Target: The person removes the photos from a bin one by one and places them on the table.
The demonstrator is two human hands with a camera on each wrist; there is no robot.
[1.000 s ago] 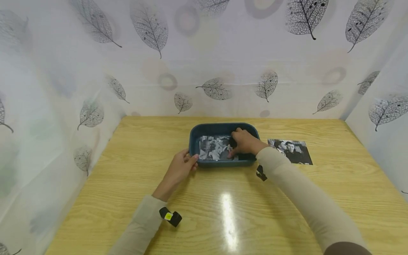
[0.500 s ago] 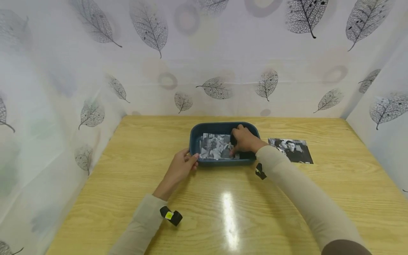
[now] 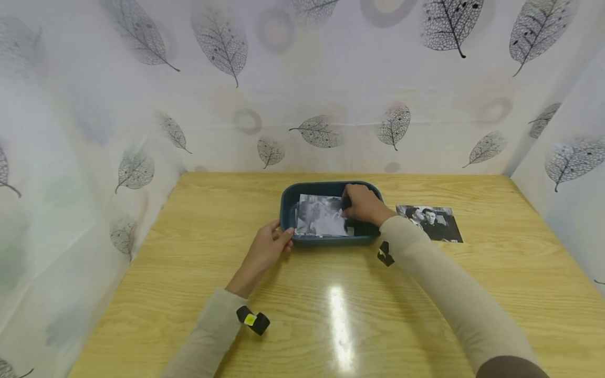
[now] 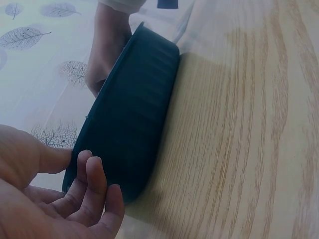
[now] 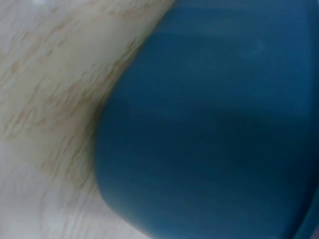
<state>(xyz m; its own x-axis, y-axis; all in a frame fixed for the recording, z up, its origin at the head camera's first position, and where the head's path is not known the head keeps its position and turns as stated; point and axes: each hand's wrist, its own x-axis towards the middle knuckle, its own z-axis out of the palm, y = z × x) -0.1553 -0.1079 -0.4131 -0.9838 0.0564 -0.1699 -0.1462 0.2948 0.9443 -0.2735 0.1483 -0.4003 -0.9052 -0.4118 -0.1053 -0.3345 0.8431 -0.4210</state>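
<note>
A dark blue rectangular plastic bin point(image 3: 331, 241) stands on the table, its outer wall filling much of the right wrist view. My left hand point(image 3: 271, 247) holds the bin's near left corner; in the left wrist view, the thumb point(image 4: 56, 160) is at the rim with the fingers curled against the outside. Inside lie black-and-white photos, the top photo point(image 3: 321, 216) pale with glare and raised toward the rim. My right hand point(image 3: 364, 203) reaches in over the right side and pinches that photo's right edge. The right hand's fingers are out of sight in its own wrist view.
Another black-and-white photo point(image 3: 432, 224), showing two people, lies on the wooden table point(image 3: 227, 210) to the right of the bin, partly behind the right sleeve. A leaf-patterned curtain point(image 3: 198, 131) encloses the back and sides.
The right hand has risen slightly, lifting the top photo so it tilts and catches glare. The left hand and the bin stay in place.
</note>
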